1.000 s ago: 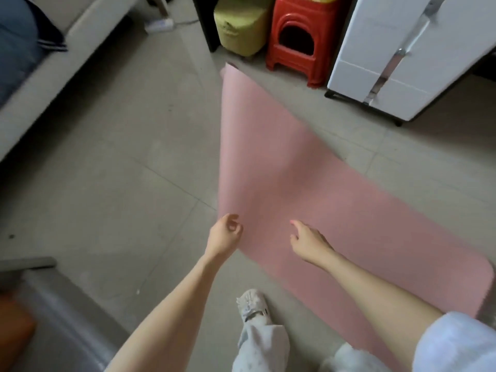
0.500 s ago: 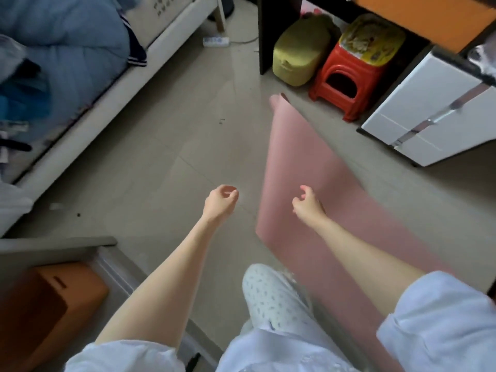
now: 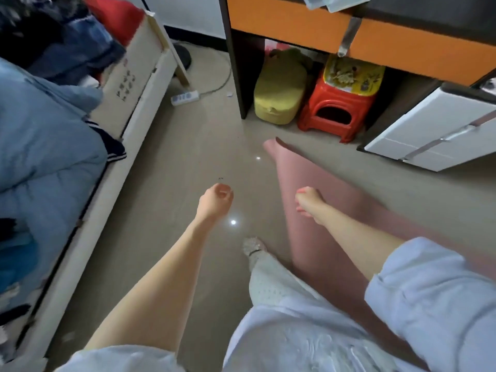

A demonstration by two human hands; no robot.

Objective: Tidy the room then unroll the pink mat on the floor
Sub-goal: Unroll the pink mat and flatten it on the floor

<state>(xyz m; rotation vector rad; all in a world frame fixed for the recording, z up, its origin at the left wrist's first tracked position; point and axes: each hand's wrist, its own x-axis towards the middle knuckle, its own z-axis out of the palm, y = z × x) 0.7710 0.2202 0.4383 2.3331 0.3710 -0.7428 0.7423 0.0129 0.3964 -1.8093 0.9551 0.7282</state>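
The pink mat (image 3: 316,237) lies unrolled flat on the tiled floor, running from near the red stool toward the lower right; its far corner curls up slightly. My left hand (image 3: 214,201) hangs above the bare floor left of the mat, fingers loosely curled, holding nothing. My right hand (image 3: 308,202) hovers over the mat's left part, fingers relaxed and empty. My foot (image 3: 253,248) stands on the floor just beside the mat's left edge.
A bed (image 3: 88,200) with blue bedding (image 3: 45,146) runs along the left. Ahead stands an orange desk (image 3: 335,30) with a yellow bag (image 3: 279,95) and red stool (image 3: 338,108) under it, a white cabinet (image 3: 434,130) to the right. A power strip (image 3: 185,97) lies on the floor.
Both hands have lifted off the mat, which now lies flat. The view has risen and tilted up, bringing the bed and desk into sight.
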